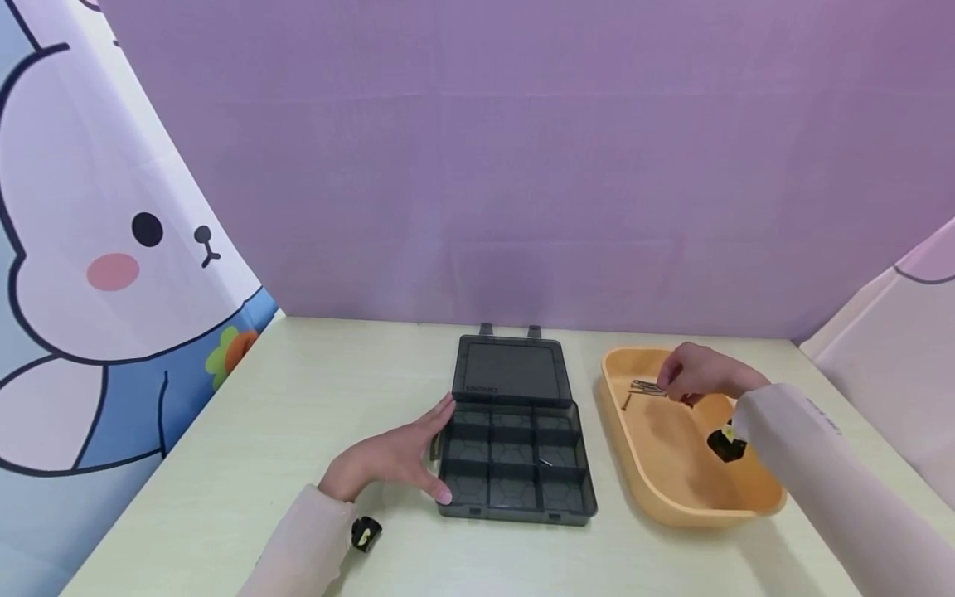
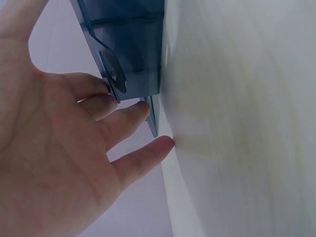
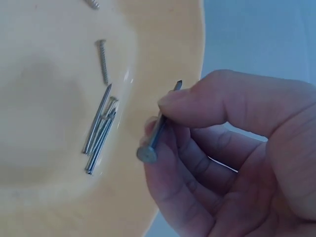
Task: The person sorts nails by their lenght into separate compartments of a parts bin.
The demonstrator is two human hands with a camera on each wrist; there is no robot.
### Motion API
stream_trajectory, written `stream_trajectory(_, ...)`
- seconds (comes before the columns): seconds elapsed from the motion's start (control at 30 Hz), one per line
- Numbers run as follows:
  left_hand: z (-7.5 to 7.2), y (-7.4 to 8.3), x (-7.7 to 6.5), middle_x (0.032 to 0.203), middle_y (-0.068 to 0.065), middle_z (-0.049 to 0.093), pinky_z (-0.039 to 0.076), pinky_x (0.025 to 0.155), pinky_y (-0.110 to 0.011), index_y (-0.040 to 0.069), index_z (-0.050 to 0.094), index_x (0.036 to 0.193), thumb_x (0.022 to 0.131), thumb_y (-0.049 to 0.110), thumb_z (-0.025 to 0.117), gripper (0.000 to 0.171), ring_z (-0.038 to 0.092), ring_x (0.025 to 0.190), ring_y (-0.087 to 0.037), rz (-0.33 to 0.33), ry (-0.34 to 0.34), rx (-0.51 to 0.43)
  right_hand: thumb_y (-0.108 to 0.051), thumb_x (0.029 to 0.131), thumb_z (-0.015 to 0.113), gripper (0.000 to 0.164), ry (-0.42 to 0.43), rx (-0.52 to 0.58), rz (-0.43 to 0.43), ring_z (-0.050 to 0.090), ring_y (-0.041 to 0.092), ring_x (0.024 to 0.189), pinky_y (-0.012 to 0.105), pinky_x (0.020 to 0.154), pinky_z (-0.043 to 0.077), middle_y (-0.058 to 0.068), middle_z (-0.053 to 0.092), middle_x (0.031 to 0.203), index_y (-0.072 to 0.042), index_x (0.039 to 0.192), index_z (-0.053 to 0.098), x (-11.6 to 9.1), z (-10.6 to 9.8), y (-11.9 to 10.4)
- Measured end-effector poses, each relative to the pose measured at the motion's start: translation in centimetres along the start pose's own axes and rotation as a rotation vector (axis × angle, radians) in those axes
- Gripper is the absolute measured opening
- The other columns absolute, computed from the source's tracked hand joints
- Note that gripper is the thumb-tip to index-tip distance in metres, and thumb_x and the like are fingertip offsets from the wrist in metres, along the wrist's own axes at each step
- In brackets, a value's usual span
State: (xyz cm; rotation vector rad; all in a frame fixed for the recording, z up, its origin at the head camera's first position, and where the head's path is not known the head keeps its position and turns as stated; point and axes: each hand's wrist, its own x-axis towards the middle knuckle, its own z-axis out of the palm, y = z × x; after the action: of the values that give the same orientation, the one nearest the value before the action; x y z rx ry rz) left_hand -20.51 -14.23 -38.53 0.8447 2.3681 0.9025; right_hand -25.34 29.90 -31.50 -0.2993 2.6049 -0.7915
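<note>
My right hand (image 1: pixel 701 371) is over the far part of a yellow-orange tray (image 1: pixel 671 452). Between thumb and fingers it pinches a nail (image 3: pixel 158 129), flat head toward the right wrist camera. Below, on the tray floor, lie several loose nails (image 3: pixel 96 121) and screws (image 3: pixel 103 61). My left hand (image 1: pixel 395 456) spreads along the left side of a dark grey compartment box (image 1: pixel 515 514), thumb by its near left corner. In the left wrist view, its fingers (image 2: pixel 131 118) are extended beside the box wall. A thin metal piece (image 1: pixel 550 463) lies in a right-hand compartment.
The box's hinged lid (image 1: pixel 515 369) lies folded back, away from me, with two latches at its far edge. Box and tray stand side by side on a pale table (image 1: pixel 358 365). A purple cloth (image 1: pixel 477 166) hangs behind, with printed cloth (image 1: pixel 75 207) at the left.
</note>
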Motion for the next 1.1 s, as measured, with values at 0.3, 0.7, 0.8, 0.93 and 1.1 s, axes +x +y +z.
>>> stream_trajectory(0.3,-0.1,0.1,0.0,0.161,-0.011,-0.011,0.02,0.115,-0.051,0.002,-0.001,0.152,0.07,0.041,0.083,0.123,0.001,0.148,-0.031,-0.001,0.003,-0.009,0.006,0.07,0.057,0.019,-0.004,0.0,-0.041,0.05,0.011,0.059,0.027,0.055,0.048,0.002,0.058,0.07,0.006,0.088,0.064,-0.2,0.3,-2.1)
stream_trajectory(0.7,-0.1,0.2,-0.1,0.16,-0.011,-0.011,0.021,0.115,-0.052,0.001,0.0,0.152,0.07,0.042,0.083,0.124,0.001,0.148,-0.031,0.002,0.0,-0.009,0.004,0.073,0.06,0.014,0.011,0.003,-0.05,0.052,0.013,0.058,0.028,0.056,0.049,0.003,0.058,0.068,0.004,0.087,0.064,-0.1,0.2,-3.6)
stream_trajectory(0.8,-0.1,0.1,0.0,0.16,-0.011,-0.012,0.021,0.115,-0.052,0.001,0.0,0.152,0.071,0.041,0.083,0.123,0.0,0.148,-0.031,0.0,-0.001,-0.008,0.004,0.074,0.06,0.014,0.015,0.003,-0.056,0.052,0.013,0.058,0.028,0.056,0.049,0.003,0.059,0.068,0.003,0.087,0.065,-0.1,0.4,-3.9)
stream_trajectory(0.93,0.0,0.1,0.0,0.16,-0.012,-0.011,0.02,0.115,-0.052,0.001,-0.001,0.152,0.071,0.041,0.082,0.123,0.0,0.147,-0.032,0.005,-0.002,0.001,0.005,0.075,0.059,0.014,0.02,0.013,-0.049,0.052,0.013,0.057,0.028,0.056,0.049,0.004,0.06,0.069,0.002,0.088,0.065,-0.3,0.6,-4.4)
stream_trajectory(1.1,0.0,0.1,-0.1,0.16,-0.013,-0.012,0.02,0.115,-0.052,0.001,-0.001,0.152,0.071,0.041,0.082,0.123,0.0,0.147,-0.033,0.003,-0.006,0.008,0.004,0.075,0.059,0.014,0.02,0.026,-0.052,0.054,0.014,0.059,0.03,0.059,0.051,0.005,0.062,0.072,0.002,0.089,0.065,-0.4,1.0,-5.4)
